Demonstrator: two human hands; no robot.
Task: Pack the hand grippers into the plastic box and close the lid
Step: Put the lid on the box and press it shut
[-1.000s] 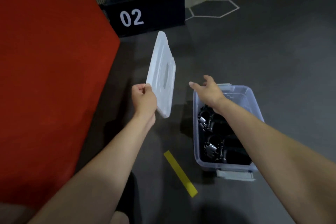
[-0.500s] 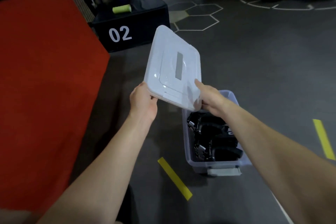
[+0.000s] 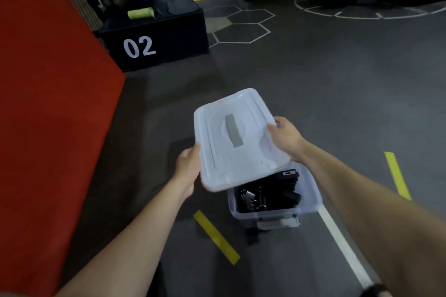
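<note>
The person is holding the translucent lid (image 3: 237,140) in both hands above the clear plastic box (image 3: 311,202) sitting on the dark floor (image 3: 313,84). The left hand (image 3: 187,169) is gripping the lid's left long edge, and the right hand (image 3: 284,136) is gripping its right long edge, thumb lying on top. The lid's long axis is running away from the person, leaning slightly left, top face up, covering the box's far part. Black hand grippers (image 3: 268,194) are lying inside the uncovered near end. A red mat (image 3: 53,103) and a black block marked 02 (image 3: 156,31) are standing off to the left.
</note>
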